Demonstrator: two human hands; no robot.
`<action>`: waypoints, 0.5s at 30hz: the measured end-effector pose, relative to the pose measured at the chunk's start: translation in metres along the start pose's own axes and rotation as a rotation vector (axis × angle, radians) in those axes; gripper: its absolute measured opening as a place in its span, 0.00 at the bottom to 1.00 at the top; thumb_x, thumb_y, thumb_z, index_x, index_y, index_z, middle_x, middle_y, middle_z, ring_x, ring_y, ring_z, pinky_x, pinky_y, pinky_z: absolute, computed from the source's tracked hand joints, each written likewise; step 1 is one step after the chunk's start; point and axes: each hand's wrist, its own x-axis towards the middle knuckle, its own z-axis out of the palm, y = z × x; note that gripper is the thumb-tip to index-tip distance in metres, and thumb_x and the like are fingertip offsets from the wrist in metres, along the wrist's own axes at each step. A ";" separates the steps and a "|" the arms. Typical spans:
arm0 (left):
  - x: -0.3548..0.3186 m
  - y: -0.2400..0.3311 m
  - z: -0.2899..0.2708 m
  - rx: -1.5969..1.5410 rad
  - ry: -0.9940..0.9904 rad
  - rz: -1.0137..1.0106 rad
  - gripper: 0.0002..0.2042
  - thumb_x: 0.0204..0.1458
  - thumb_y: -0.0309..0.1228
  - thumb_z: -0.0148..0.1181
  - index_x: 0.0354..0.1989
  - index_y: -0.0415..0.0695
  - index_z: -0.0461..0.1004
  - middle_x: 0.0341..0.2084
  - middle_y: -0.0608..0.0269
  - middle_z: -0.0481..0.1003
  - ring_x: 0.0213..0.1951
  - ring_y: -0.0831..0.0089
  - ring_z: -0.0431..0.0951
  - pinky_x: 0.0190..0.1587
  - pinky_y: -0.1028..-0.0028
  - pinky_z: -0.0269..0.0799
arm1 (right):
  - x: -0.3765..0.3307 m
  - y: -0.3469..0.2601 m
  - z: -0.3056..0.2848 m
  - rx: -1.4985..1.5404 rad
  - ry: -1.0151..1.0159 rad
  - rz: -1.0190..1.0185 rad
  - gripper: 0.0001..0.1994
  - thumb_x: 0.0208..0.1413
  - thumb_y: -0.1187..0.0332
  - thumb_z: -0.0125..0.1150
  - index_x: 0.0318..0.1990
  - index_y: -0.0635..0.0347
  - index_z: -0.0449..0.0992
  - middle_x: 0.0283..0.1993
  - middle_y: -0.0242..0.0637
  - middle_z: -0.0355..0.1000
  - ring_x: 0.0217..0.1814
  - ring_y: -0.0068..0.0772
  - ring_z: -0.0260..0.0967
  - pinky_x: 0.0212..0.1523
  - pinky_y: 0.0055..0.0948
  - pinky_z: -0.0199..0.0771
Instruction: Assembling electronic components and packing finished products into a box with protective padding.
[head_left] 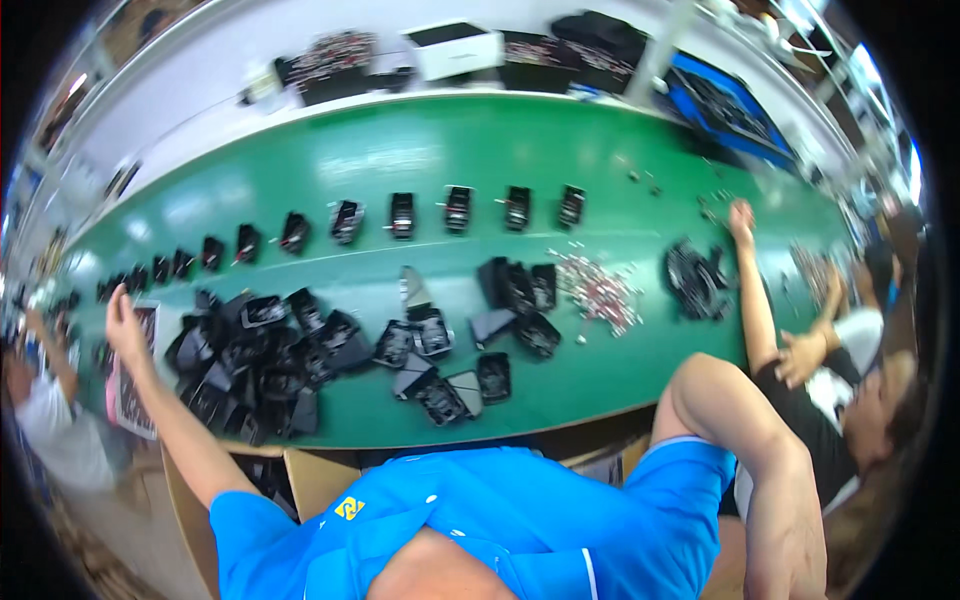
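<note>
My left hand (123, 328) reaches out over the left end of the green table, fingers stretched out and nothing visible in them. It is nearest to the far end of a row of small black housings (161, 269) with reddish-white bits on them; whether a fingertip touches one I cannot tell. Just below that hand lies a pinkish tray (140, 375) with dark contents. Beside my forearm is a big heap of black plastic shells (260, 345). My right arm is bent, its elbow raised near the table edge, and the hand is out of the picture past the lower edge.
Loose black shells (437, 398) and a pile of small red-and-white parts (603, 290) lie mid-table. At right, a co-worker's hand (741, 220) reaches over the table beside a black bundle (694, 280). A blue tray (730, 110) and white box (453, 52) stand behind.
</note>
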 end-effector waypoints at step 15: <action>-0.372 0.386 0.089 -1.082 -1.088 1.379 0.14 0.53 0.28 0.60 0.47 0.40 0.75 0.47 0.55 0.76 0.48 0.61 0.77 0.52 0.64 0.72 | -0.347 -0.063 0.000 -1.143 0.941 1.333 0.09 0.59 0.74 0.60 0.46 0.59 0.80 0.42 0.35 0.78 0.36 0.24 0.73 0.38 0.23 0.74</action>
